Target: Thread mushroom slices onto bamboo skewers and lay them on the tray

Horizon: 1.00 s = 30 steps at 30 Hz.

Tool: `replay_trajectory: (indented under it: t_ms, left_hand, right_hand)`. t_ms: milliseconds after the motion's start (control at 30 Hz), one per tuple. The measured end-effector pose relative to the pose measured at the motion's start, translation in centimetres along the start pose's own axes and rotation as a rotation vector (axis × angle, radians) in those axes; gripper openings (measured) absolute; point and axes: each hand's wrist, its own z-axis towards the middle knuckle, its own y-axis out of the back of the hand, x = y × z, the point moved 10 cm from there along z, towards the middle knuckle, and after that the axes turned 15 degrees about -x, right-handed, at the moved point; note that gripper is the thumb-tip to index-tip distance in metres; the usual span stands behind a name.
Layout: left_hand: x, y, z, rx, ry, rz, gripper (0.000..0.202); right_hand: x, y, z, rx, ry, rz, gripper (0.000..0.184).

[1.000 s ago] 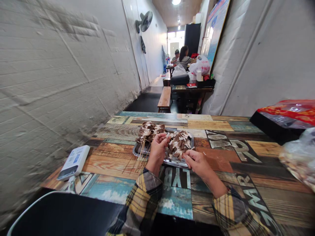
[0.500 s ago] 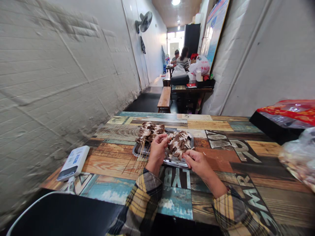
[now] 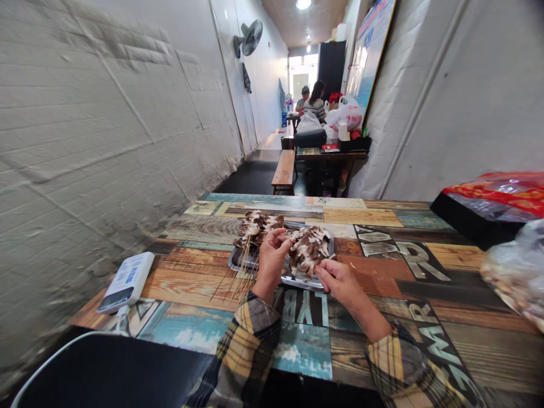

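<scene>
A shallow metal tray [image 3: 304, 281] lies on the patchwork-patterned table in front of me. Grey-brown oyster mushrooms [image 3: 312, 243] are heaped on its right side. On the left side is a bunch of mushrooms on skewers [image 3: 257, 225], their thin bamboo sticks [image 3: 241, 269] sticking out over the near rim. My left hand [image 3: 272, 258] is between the two piles, thumb and fingers closed in a pinch; what they hold is too small to make out. At the near edge of the heap, my right hand [image 3: 340, 279] pinches an oyster mushroom between thumb and forefinger.
A white device with a cable [image 3: 130, 280] lies at the table's left edge. To the right are a black box with red packaging [image 3: 480, 218] and a clear plastic bag [image 3: 518, 269]. Further back are a wooden bench [image 3: 284, 168], a loaded table and two seated people.
The fingers of my left hand have shifted up very slightly. My right hand, the tray and the mushrooms look the same.
</scene>
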Motion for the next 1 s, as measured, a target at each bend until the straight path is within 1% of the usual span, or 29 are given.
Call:
replay_trajectory:
  t_ms: [200, 433, 500, 633, 733, 867, 1000]
  left_hand:
    - [-0.3, -0.3, -0.1, 0.044, -0.045, 0.061, 0.034]
    - [-0.1, -1.2, -0.8, 0.123, -0.016, 0.101, 0.039]
    - [0.2, -1.0, -0.6, 0.101, 0.028, 0.064, 0.039]
    - [1.6, 0.0, -0.1, 0.007, 0.190, -0.075, 0.034]
    - [2.6, -0.1, -0.3, 0.022, 0.282, -0.096, 0.032]
    - [3.1, -0.9, -0.9, 0.077, 0.327, -0.092, 0.031]
    - [3.2, -0.8, -1.0, 0.053, 0.332, -0.107, 0.028]
  right_hand:
    - [0.3, 0.1, 0.1, -0.014, 0.056, -0.020, 0.032]
    - [0.0, 0.3, 0.1, -0.045, 0.079, -0.016, 0.035]
    - [0.0, 0.2, 0.2, -0.040, 0.078, -0.004, 0.036]
    - [-0.3, 0.1, 0.2, -0.025, 0.018, 0.048, 0.036]
    - [-0.5, 0.0, 0.1, -0.021, -0.009, 0.050, 0.039]
    - [-0.3, -0.1, 0.0, -0.019, -0.013, 0.033, 0.038]
    - [0.0, -0.2, 0.0, -0.018, -0.005, 0.005, 0.035]
